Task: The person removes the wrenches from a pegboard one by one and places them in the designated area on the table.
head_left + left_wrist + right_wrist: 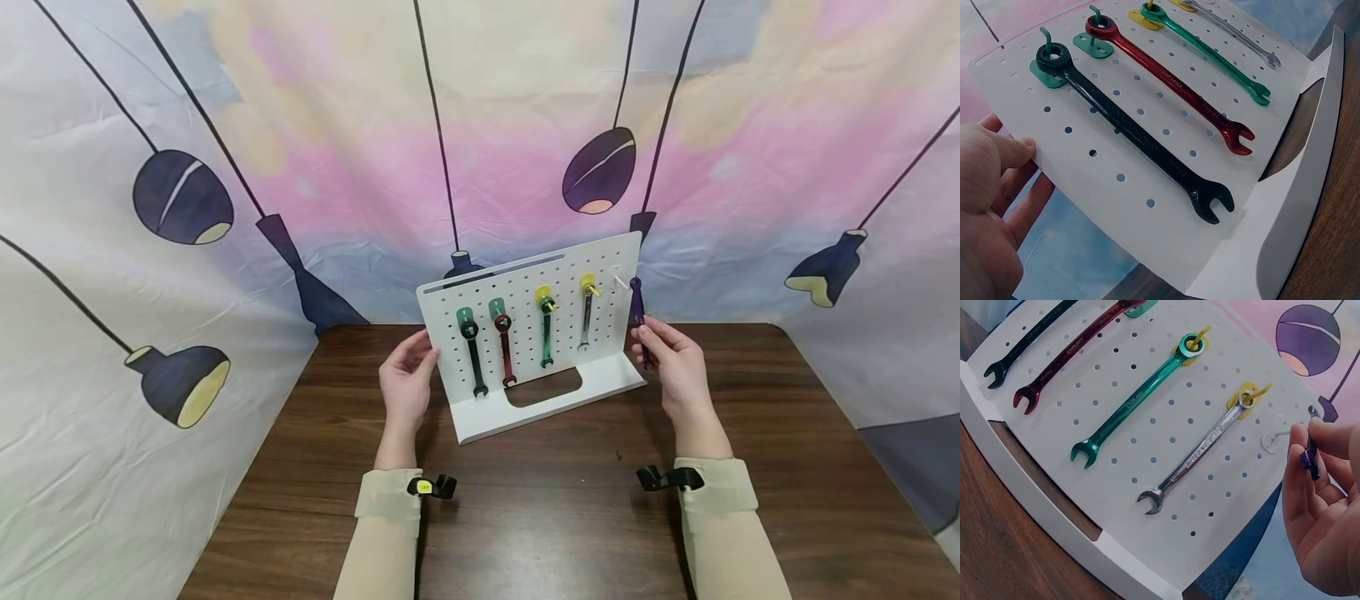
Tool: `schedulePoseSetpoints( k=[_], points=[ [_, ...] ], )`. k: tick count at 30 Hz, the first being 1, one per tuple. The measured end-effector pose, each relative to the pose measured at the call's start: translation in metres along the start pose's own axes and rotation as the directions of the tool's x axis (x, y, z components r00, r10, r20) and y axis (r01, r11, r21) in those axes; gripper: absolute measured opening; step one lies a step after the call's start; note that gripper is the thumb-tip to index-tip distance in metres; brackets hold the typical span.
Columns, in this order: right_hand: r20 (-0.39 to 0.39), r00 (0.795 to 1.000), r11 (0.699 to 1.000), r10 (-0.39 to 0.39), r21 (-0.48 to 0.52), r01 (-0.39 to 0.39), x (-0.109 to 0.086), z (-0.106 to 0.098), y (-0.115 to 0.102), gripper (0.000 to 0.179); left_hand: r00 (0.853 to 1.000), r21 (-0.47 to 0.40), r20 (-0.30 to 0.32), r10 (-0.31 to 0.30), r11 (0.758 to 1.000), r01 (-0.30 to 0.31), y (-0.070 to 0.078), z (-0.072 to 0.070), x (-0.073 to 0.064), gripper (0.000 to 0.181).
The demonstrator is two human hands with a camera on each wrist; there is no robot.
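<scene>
A white pegboard stand (525, 327) is upright on the table, turned at a slight angle. My left hand (405, 383) grips its left edge, thumb on the front face and fingers behind. My right hand (678, 367) pinches a purple wrench (637, 298) by its lower part, ring end up, beside the board's right edge. Close to that ring is a white hook (1280, 433) with nothing on it. Along the board hang a black wrench (1129, 128), a red wrench (1175, 84) on green hooks, then a green wrench (1138, 400) and a silver wrench (1200, 453) on yellow hooks.
The dark wooden table (540, 517) extends under and in front of the stand. Behind it hangs a cloth backdrop (510, 100) printed with lamps. Black straps with camera mounts sit on both wrists.
</scene>
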State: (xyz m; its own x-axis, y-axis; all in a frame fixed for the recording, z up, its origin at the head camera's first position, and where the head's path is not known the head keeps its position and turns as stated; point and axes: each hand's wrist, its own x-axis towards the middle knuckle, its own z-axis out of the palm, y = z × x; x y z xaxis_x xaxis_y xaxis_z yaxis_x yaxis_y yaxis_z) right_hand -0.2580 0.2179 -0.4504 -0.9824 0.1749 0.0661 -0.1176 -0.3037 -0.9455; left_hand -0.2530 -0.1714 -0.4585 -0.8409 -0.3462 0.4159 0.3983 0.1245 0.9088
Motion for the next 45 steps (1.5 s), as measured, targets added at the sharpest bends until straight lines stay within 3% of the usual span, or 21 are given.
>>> schedulePoseSetpoints(
  k=[6,19,25,27,31,36,45],
  points=[
    [0.007,1.000,1.000,0.003,-0.010,-0.003,-0.003,-0.001,0.000,0.012,1.000,0.001,-0.007,-0.015,1.000,0.015,-0.022,-0.002,0.005,0.031],
    [0.010,0.999,0.999,0.050,0.004,-0.050,-0.005,0.002,-0.001,0.007,0.999,-0.030,0.031,0.031,0.999,-0.030,-0.026,-0.005,0.006,0.028],
    [0.049,0.995,0.988,0.092,-0.128,-0.085,-0.008,0.006,0.008,0.008,1.000,-0.041,0.023,0.016,0.999,-0.015,-0.024,-0.003,0.007,0.029],
    [0.076,0.990,0.980,0.117,-0.171,-0.103,-0.010,0.007,0.012,0.015,0.999,-0.039,0.024,0.021,0.999,-0.020,-0.024,-0.003,0.008,0.029],
    [0.130,0.974,0.967,0.183,-0.203,-0.155,-0.014,0.007,0.021,0.027,1.000,-0.037,0.021,0.022,0.999,-0.021,-0.023,-0.004,0.011,0.030],
    [0.204,0.945,0.946,0.257,-0.250,-0.204,-0.022,0.003,0.038,0.021,1.000,-0.053,0.006,0.001,0.999,-0.001,-0.018,-0.004,0.011,0.030],
    [0.282,0.893,0.894,0.351,-0.385,-0.230,-0.050,-0.003,0.063,0.031,1.000,-0.041,0.000,-0.015,0.999,0.015,-0.023,-0.002,0.008,0.029]
  ],
)
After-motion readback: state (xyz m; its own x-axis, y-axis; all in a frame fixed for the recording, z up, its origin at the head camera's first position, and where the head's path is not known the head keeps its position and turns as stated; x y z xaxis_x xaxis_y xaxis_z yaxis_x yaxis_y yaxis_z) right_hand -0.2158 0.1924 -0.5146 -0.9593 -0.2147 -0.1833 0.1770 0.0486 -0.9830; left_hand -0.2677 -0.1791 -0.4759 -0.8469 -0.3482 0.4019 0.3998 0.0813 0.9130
